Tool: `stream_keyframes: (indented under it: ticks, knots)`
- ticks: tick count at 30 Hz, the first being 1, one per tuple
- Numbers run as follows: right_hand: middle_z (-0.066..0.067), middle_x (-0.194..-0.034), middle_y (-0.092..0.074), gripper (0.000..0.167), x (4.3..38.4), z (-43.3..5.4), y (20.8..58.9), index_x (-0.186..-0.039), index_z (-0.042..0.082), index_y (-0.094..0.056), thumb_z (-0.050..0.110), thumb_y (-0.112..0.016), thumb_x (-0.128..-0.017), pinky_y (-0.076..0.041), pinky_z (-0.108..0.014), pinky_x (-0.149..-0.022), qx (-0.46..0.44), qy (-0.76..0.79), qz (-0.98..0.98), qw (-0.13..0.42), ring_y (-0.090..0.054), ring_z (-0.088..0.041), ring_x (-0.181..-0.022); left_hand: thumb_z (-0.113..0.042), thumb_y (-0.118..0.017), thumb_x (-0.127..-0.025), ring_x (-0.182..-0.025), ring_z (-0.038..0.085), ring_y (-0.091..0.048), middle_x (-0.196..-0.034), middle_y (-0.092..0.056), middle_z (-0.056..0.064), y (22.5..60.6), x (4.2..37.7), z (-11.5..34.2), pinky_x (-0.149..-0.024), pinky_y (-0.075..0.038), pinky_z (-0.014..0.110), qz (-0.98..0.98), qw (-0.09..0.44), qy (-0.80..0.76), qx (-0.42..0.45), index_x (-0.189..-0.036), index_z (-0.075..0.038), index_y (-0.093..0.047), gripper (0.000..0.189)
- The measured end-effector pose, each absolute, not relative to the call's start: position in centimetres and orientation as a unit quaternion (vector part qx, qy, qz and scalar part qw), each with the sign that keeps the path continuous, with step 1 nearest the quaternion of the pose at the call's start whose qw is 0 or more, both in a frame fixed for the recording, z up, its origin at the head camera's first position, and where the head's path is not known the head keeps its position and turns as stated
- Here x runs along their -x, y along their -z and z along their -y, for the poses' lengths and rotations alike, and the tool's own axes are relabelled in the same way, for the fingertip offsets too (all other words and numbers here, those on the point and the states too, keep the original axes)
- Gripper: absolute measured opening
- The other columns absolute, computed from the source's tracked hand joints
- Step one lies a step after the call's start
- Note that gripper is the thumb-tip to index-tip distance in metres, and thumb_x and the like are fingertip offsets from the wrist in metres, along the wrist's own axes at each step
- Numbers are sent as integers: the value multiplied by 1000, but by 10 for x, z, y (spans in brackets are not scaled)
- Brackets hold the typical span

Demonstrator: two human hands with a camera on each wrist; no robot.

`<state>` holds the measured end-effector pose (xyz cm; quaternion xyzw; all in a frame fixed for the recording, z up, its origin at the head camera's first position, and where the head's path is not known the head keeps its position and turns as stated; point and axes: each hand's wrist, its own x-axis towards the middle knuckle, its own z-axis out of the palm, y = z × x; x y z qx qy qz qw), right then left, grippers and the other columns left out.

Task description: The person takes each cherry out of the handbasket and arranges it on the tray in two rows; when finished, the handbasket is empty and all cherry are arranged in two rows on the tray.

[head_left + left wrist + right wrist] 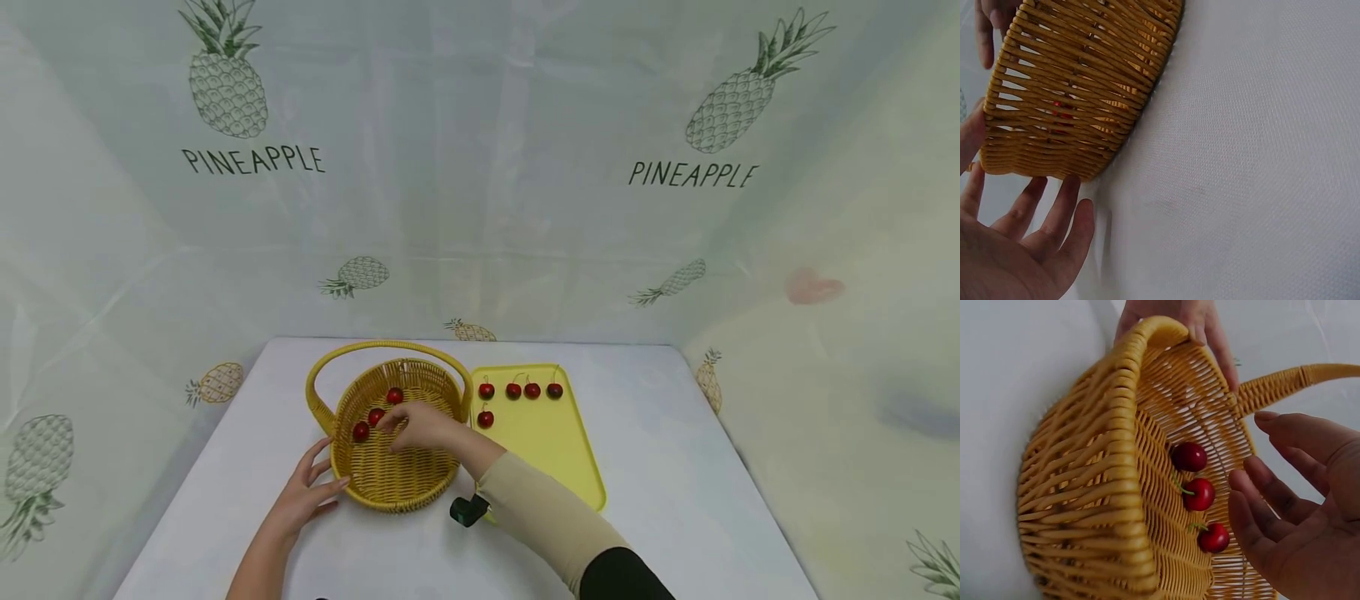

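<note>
Left hand [303, 496] has its fingers loosely spread, touching the left side of a wicker basket [390, 502]. Right hand's [423, 427] over the basket, fingers half-open, nothing in them. Three cherries [361, 432] sit inside, left-ish. Yellow tray's [555, 433] just right on the bench [675, 467], five more cherries [513, 391] towards its far end.

Pineapple-print backdrop [480, 208] behind white table [660, 433]
</note>
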<state>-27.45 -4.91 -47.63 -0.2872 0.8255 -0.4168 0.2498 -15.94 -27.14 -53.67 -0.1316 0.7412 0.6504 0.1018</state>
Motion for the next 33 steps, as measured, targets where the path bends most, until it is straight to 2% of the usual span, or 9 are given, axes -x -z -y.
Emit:
stream_keyframes:
  ticks: [5, 10, 15, 22, 27, 33]
  knots:
    - [-1, -114, -66, 36, 284, 65, 479, -117, 13, -70, 9, -79, -82, -49, -24, -80, 296, 384, -835, 260, -59, -14, -102, -13, -70, -91, -116, 38, -55, -150, -27, 31, 537, 159, 271, -91, -47, 59, -741, 101, -650, 134, -156, -21, -16, 85]
    - [-9, -117, -65, 40, 294, 78, 483, -120, 6, -68, 1, -77, -82, -50, -22, -78, 331, 376, -820, 275, -60, -18, -103, -13, -69, -91, -114, 36, -57, -150, -25, 30, 536, 158, 271, -91, -47, 58, -738, 103, -653, 138, -155, -22, -16, 84]
    - [-10, -119, -65, 41, 302, 87, 488, -121, 5, -67, 0, -77, -81, -49, -22, -81, 336, 367, -821, 279, -60, -20, -108, -12, -69, -91, -110, 34, -59, -151, -25, 30, 536, 158, 271, -91, -46, 58, -735, 101, -656, 138, -155, -22, -18, 83]
    - [-2, -119, -66, 43, 309, 98, 499, -123, 9, -67, 4, -77, -82, -47, -23, -87, 339, 350, -826, 284, -59, -14, -108, -10, -69, -90, -114, 36, -57, -151, -26, 29, 536, 158, 271, -91, -47, 58, -730, 98, -661, 144, -155, -23, -19, 82]
    - [4, -119, -65, 45, 313, 107, 507, -124, 14, -68, 8, -80, -81, -47, -23, -87, 334, 332, -836, 283, -57, -8, -107, -10, -70, -90, -107, 33, -61, -151, -26, 29, 537, 159, 271, -91, -46, 59, -728, 97, -663, 145, -154, -23, -20, 82]
    - [6, -120, -64, 46, 312, 114, 512, -124, 17, -68, 9, -80, -80, -47, -25, -88, 311, 332, -841, 293, -56, -8, -109, -10, -71, -89, -106, 32, -62, -150, -27, 29, 538, 160, 271, -91, -47, 58, -729, 94, -662, 147, -154, -23, -21, 82]
